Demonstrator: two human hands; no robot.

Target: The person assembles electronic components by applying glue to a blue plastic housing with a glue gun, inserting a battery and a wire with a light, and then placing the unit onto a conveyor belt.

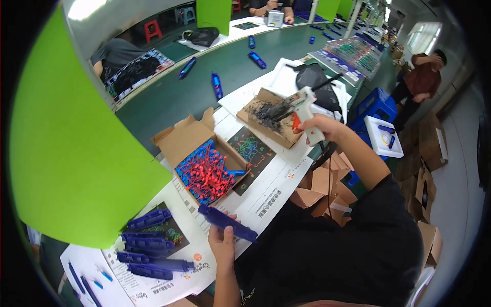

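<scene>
My left hand [222,241] has its fingers closed around a long dark blue plastic shell [227,223], held low near my body. Farther right, my right hand [323,127] grips a white glue gun [305,106] with an orange trigger. The gun's dark, crusted front end points left over a shallow cardboard box [283,137], which is smeared with blackened residue. Whether the tip touches that residue I cannot tell. Between my hands stands an open cardboard box [180,137] full of small blue pieces with red wires or stems [207,174]. Several similar dark blue shells [151,245] lie to the left.
A green partition [76,133] rises on the left. Printed sheets [271,197] cover the near worktop. Blue devices [217,85] lie on the green conveyor [194,97] beyond. A black bag [314,82], blue stools [376,105] and cartons [330,187] stand right; other people are farther off.
</scene>
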